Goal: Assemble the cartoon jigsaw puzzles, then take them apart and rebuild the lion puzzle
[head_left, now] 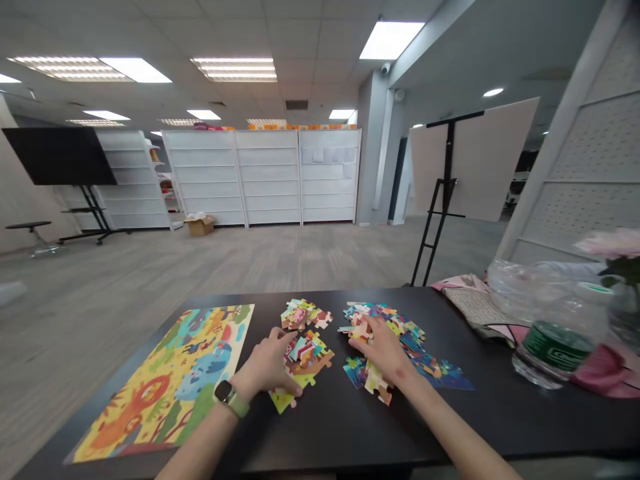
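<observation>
Left grip spreads wide; right grip bends palm-down, seemingly loosely.

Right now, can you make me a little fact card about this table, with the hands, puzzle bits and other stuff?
Left hand: curved over the left side of the middle puzzle pile; hand wears a watch at the wrist
Right hand: fingers over the right puzzle pile; whether the hand grips a piece is unclear
Third pile: small puzzle pile, behind the middle one
Left side: yellow animal picture, lying flat
Right side: bottle with green label
Table: black
</observation>
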